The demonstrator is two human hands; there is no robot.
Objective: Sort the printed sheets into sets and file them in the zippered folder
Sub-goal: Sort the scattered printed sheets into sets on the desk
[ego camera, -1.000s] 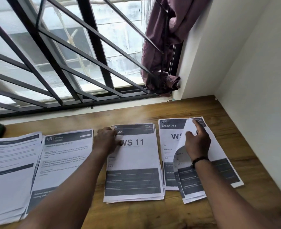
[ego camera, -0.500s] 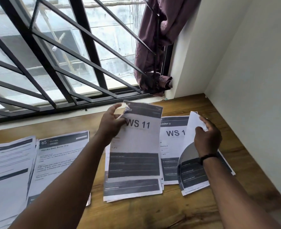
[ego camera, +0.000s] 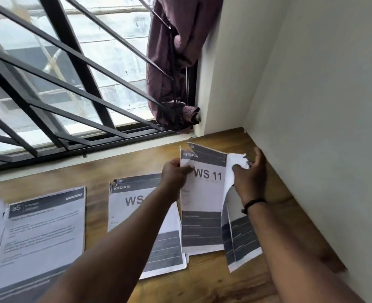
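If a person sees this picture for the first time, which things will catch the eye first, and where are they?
In the middle right, the left hand pinches a lifted sheet printed "WS 11", while the right hand holds a curled sheet beside it. Below them, more printed sheets lie in stacks across the wooden desk. Behind, dark window bars fill the upper left, with a purple curtain bunched in the corner.

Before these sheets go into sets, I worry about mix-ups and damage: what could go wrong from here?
1. The left hand pinches the WS 11 sheet at one top edge, near a ragged corner; a tug may tear it further.
2. The right hand holds a curled sheet whose front is hidden, so it could be mis-sorted.
3. Both sheets hang over the desk, near the loose KITCHEN stack; a sweep could scatter it.
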